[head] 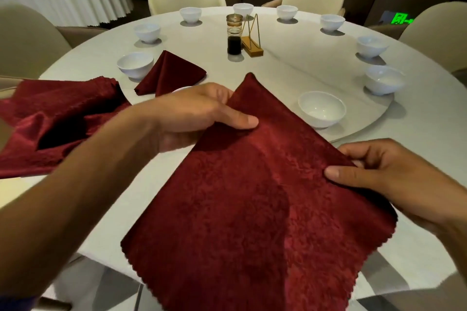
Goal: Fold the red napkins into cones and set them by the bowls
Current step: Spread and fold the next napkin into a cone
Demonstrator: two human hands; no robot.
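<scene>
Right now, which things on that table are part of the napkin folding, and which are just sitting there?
Part of the job:
- flat red napkin, held by left hand and right hand
- folded cone
- white bowls
- spare napkins

Just there:
- sauce bottle
- wooden stand
- chairs

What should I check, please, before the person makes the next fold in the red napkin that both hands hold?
1. Left hand has a grip on the open napkin: ok, thumb pinches its upper left edge.
2. Right hand has a grip: ok, thumb and fingers pinch the right corner.
3. Napkin spread flat, no bunching: ok, only soft creases.
4. Nearest bowl is clear of the cloth: ok, it stands apart, beyond the upper edge.
5. Model to copy: ok, a folded cone stands by a bowl on the left.
6. Spare napkins ready: ok, heaped at the left edge.
</scene>
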